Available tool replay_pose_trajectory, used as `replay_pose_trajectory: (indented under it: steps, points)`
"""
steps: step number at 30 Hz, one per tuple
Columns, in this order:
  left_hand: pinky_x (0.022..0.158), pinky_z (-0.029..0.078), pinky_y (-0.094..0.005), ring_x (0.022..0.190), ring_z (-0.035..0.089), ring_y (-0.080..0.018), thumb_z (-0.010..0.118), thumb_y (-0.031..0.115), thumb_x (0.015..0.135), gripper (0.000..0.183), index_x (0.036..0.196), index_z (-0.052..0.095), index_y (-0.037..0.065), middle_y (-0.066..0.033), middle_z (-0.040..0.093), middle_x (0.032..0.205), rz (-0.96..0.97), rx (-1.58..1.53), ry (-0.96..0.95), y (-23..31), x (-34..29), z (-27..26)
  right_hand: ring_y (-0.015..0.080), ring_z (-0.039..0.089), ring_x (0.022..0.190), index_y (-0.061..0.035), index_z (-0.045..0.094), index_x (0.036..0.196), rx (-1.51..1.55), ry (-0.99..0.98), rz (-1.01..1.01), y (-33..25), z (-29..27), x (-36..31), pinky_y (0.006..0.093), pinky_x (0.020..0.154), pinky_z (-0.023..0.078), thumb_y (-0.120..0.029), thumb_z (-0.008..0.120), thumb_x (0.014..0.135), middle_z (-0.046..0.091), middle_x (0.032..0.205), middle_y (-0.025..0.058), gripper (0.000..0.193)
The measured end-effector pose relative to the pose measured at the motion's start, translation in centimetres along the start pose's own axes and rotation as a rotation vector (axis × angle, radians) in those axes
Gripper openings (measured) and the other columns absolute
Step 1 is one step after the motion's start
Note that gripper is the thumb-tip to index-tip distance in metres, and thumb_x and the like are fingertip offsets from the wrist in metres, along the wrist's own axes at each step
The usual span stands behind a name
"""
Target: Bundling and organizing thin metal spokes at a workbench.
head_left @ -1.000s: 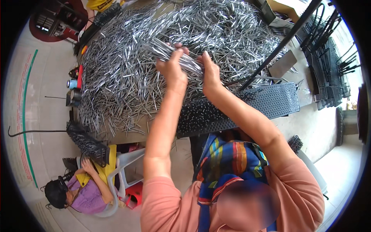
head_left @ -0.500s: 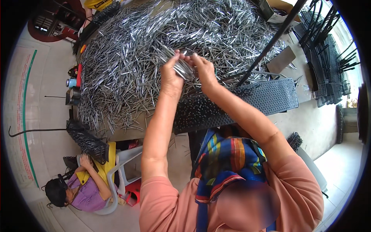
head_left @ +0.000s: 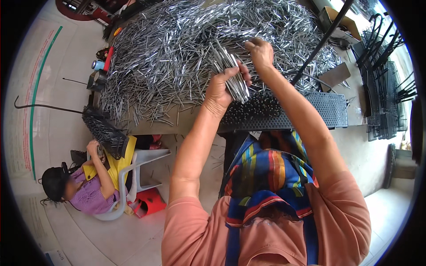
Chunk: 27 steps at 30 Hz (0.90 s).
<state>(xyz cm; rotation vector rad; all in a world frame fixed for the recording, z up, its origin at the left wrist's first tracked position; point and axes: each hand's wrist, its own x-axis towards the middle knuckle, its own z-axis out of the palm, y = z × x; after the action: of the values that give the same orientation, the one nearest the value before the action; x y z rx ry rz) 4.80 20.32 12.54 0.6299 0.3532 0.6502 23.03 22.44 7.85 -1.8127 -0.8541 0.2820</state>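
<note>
Silvery metal sticks [head_left: 155, 66] are covering most of the tabletop [head_left: 154, 128] in a heap. Over its near side, the left hand [head_left: 219, 87] is gripping a bundle of sticks [head_left: 236, 84]; the right hand [head_left: 262, 52] is hovering just beside, fingers curled, and I cannot tell whether it is holding anything. One dark perforated board [head_left: 326, 108] is lying along the near edge, while a co-worker [head_left: 95, 195] is sitting on a grey chair [head_left: 151, 155] at left.

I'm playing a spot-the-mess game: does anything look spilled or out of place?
Yes: a few thin bits lie scattered on the floor by the table. They look odd because the big pile of metal sticks is up on top, so perhaps these fell.
</note>
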Motion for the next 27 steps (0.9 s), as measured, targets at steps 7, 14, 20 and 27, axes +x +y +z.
replay_pose_trajectory:
  steps: [7, 14, 20, 27]
  points:
    - [0.056, 0.059, -0.035, 0.062, 0.067, -0.0229, 0.068, 0.002, 0.079, 0.023, 0.101, 0.06, -0.001, -0.0126, 0.066, 0.077, -0.055, 0.087, 0.051, -3.1, -3.6, 0.1, 0.0293, 0.066, 0.096, -0.0003, 0.05, 0.133, 0.533, -0.934, 0.517, -4.0, -3.1, -3.9, 0.0382, 0.09, 0.05, -0.055, 0.052, 0.094, 0.069, 0.096, 0.0161, 0.067]
    - [0.054, 0.058, -0.0346, 0.06, 0.067, -0.024, 0.069, -0.002, 0.076, 0.019, 0.093, 0.061, 0.001, -0.0139, 0.066, 0.075, -0.243, 0.067, -0.047, -6.6, -4.3, 0.2, 0.0304, 0.066, 0.094, 0.0051, 0.047, 0.132, 1.259, -0.914, 0.58, -1.8, -6.8, -8.5, 0.0421, 0.086, 0.054, -0.047, 0.043, 0.1, 0.066, 0.106, 0.021, 0.062]
    - [0.053, 0.056, -0.0332, 0.057, 0.066, -0.0228, 0.068, -0.003, 0.075, 0.022, 0.095, 0.062, -0.001, -0.0132, 0.066, 0.074, -0.338, 0.046, -0.053, -10.0, -6.4, 2.2, 0.0229, 0.067, 0.091, 0.0057, 0.051, 0.131, 0.877, -0.754, 0.257, -2.7, -12.3, -11.6, 0.0343, 0.087, 0.053, -0.026, 0.05, 0.098, 0.069, 0.1, 0.0148, 0.046]
    - [0.052, 0.055, -0.0317, 0.057, 0.066, -0.0205, 0.068, -0.005, 0.077, 0.015, 0.09, 0.065, 0.0, -0.0103, 0.067, 0.073, -0.455, 0.079, -0.085, -16.8, -8.3, 4.9, 0.023, 0.069, 0.086, 0.007, 0.055, 0.126, 0.84, -0.248, 0.345, 1.3, -17.7, -17.1, 0.0325, 0.081, 0.056, -0.012, 0.048, 0.099, 0.07, 0.095, 0.0171, 0.034]
